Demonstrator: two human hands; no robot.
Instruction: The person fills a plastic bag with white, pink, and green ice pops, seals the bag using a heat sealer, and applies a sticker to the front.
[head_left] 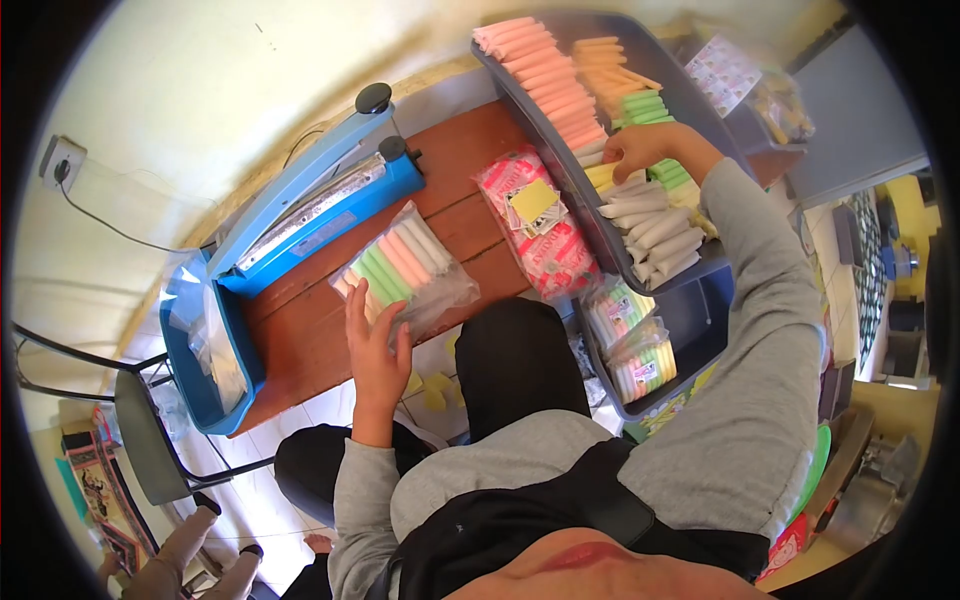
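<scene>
A clear plastic bag of slim wrapped rolls in white, pink, green and pale orange lies on the brown wooden table. My left hand is at the bag's near left edge, fingers apart and fingertips touching it. My right hand reaches into a large dark grey tray. Its fingers bend down among the rolls, closed; what they hold is hidden. Around it in the tray lie pink rolls, orange rolls, green rolls and white rolls.
A blue heat sealer stands along the wall. Left of the table is a blue bin with plastic inside. A pink-and-white package bears a yellow pad. Filled bags sit in a lower dark tray.
</scene>
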